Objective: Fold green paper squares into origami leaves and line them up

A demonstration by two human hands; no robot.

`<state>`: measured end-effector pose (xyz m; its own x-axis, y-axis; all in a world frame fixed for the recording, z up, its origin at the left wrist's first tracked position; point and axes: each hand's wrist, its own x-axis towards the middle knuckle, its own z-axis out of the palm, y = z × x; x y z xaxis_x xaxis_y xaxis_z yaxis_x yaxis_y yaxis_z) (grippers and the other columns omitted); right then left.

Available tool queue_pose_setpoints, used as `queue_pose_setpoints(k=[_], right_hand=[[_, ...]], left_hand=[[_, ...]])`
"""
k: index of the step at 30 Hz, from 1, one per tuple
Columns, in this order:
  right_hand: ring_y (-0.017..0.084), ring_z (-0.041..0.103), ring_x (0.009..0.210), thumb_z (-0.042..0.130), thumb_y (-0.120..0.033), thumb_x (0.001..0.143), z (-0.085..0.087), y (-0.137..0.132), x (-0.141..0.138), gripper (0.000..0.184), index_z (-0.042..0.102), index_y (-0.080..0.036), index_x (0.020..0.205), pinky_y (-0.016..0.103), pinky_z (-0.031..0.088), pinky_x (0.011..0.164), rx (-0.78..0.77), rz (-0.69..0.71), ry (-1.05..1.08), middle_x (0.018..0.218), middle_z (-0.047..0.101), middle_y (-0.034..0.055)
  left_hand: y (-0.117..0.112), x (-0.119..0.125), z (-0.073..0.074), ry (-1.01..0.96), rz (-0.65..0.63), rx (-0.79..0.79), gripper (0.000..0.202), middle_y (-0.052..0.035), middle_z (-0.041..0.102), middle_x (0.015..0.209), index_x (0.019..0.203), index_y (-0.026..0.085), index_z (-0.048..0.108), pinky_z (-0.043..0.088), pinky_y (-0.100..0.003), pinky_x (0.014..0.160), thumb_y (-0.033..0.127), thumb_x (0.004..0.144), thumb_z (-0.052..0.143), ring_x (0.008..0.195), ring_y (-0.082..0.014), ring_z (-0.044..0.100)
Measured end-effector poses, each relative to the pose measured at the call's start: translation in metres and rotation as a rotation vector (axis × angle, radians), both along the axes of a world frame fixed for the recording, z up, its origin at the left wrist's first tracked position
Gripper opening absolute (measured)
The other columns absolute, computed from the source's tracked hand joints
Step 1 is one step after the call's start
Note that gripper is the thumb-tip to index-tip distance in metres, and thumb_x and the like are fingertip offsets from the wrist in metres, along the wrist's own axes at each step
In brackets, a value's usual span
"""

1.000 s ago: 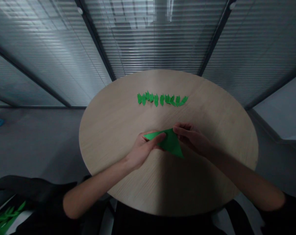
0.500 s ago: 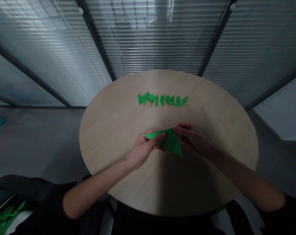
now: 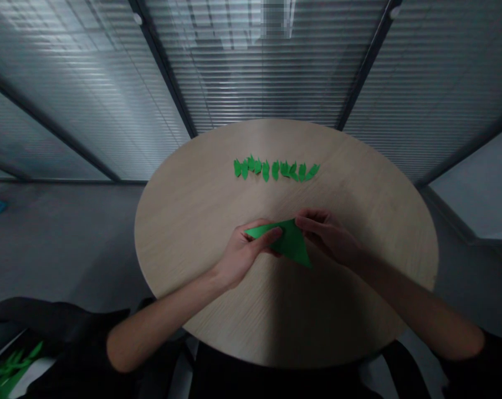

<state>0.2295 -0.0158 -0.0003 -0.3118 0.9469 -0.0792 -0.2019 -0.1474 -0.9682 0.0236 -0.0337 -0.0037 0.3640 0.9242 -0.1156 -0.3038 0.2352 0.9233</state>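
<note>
Over the middle of the round wooden table [image 3: 184,221], the left hand [image 3: 242,249] clamps a green paper triangle [image 3: 293,246] under its thumb; the right hand [image 3: 328,233] pinches its far corner, fingertips together. Green paper leaves [image 3: 266,170] lie in a row beyond. Near left, green pieces [image 3: 14,363] rest in some dark holder, its kind unclear.

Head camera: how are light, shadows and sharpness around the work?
Head view throughout: dim overall; a dark shadow covers part of the pale wood-grain table below the green triangular paper; bright streaks on the grey slatted blinds; the green leaf-shaped pieces look slightly blurred.
</note>
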Motion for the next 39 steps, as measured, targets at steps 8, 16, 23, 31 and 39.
queue_pose_setpoints(k=[8,16,23,31,39], right_hand=[[0.012,0.056,0.064,0.088,-0.048,0.072,-0.0019,-0.0014,0.0021,0.032,0.075,-0.02,0.076,0.025,0.045,0.062,-0.001,0.029,0.018,0.071,0.064,-0.001],[0.012,0.057,0.067,0.086,-0.035,0.073,-0.0004,-0.0033,0.0022,0.021,0.074,-0.02,0.08,0.024,0.046,0.063,0.051,0.0,-0.05,0.074,0.065,-0.0013],[0.011,0.055,0.063,0.086,-0.039,0.075,0.0007,-0.0043,0.0,0.026,0.07,-0.019,0.073,0.023,0.045,0.059,0.082,-0.007,-0.097,0.069,0.061,-0.0018],[0.01,0.049,0.058,0.086,-0.04,0.074,0.0015,-0.0037,-0.0011,0.029,0.067,-0.019,0.067,0.023,0.041,0.053,0.137,-0.018,-0.091,0.064,0.056,-0.003],[0.011,0.051,0.061,0.085,-0.04,0.073,0.0019,-0.0045,-0.0006,0.028,0.066,-0.019,0.069,0.024,0.043,0.056,0.127,-0.037,-0.118,0.067,0.058,-0.0022]], left_hand=[[-0.0005,0.0006,0.0027,0.042,0.022,0.036,0.024,-0.0003,0.069,0.069,0.082,0.015,0.075,0.056,-0.022,0.057,0.038,0.081,0.084,0.059,-0.0106,0.064],[0.0002,0.0006,0.0028,0.085,0.051,0.08,0.025,0.0002,0.068,0.064,0.079,0.015,0.073,0.054,-0.021,0.054,0.038,0.082,0.084,0.056,-0.0109,0.064],[0.0005,0.0,0.0002,0.12,0.04,0.113,0.025,-0.0002,0.069,0.065,0.08,0.014,0.073,0.054,-0.019,0.054,0.038,0.084,0.082,0.057,-0.0105,0.066],[0.0011,0.0002,0.0011,0.112,0.037,0.107,0.026,0.0001,0.069,0.064,0.079,0.014,0.073,0.054,-0.019,0.053,0.038,0.084,0.082,0.056,-0.0107,0.065],[0.0001,0.0002,0.0037,0.122,0.039,0.102,0.025,-0.0004,0.069,0.065,0.078,0.014,0.073,0.054,-0.02,0.053,0.037,0.082,0.082,0.056,-0.011,0.065]])
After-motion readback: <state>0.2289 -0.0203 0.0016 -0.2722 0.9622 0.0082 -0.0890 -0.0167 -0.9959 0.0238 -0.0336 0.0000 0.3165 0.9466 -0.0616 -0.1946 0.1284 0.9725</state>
